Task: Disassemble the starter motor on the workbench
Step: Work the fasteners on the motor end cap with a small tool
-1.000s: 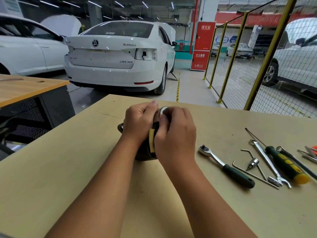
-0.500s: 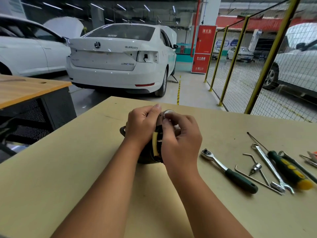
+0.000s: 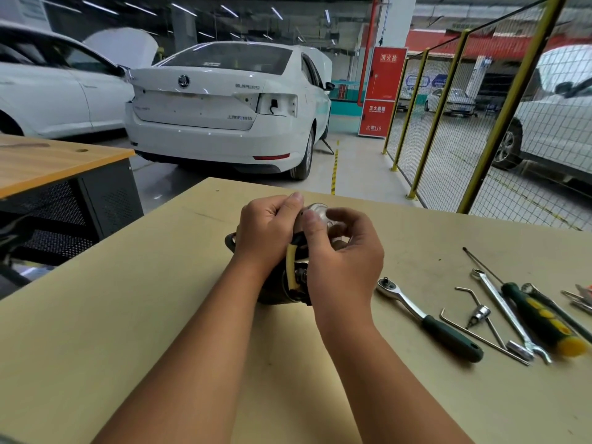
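Observation:
The starter motor (image 3: pixel 282 288), dark with a yellow lead along its side, stands on the workbench (image 3: pixel 128 331) between my hands. My left hand (image 3: pixel 267 230) wraps its left side near the top. My right hand (image 3: pixel 344 251) grips the right side, thumb and fingers curled around the shiny metal end piece (image 3: pixel 317 209) at the top. Most of the motor body is hidden behind my hands.
To the right on the bench lie a green-handled ratchet (image 3: pixel 426 318), a hex key (image 3: pixel 480 336), a small socket bit (image 3: pixel 479 314), a combination wrench (image 3: pixel 509 312) and a green-yellow screwdriver (image 3: pixel 541 318). A yellow mesh fence (image 3: pixel 448 123) and a white car (image 3: pixel 224 107) stand beyond the bench.
My right hand's fingers have opened out around the shiny top piece, showing more of it. The left hand keeps its hold on the motor.

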